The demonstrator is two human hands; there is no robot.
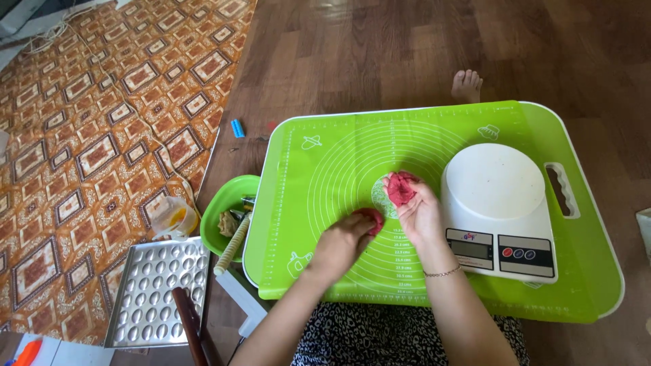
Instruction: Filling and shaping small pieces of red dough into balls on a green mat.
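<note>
Over a green baking mat [325, 163], the right hand [419, 207] cups a lump of red dough [400, 188]; the left hand [342, 240] pinches a smaller red piece [371, 218]. A white kitchen scale [498, 210] sits beside them.

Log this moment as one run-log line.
left hand: pinching small red dough piece | right hand: cupping red dough lump | surface: green mat | beside: white scale

Your right hand [419, 207] cups red dough [400, 188], left hand [342, 242] pinches a smaller piece [371, 218] over the green mat [339, 169], scale [498, 210] alongside.
</note>
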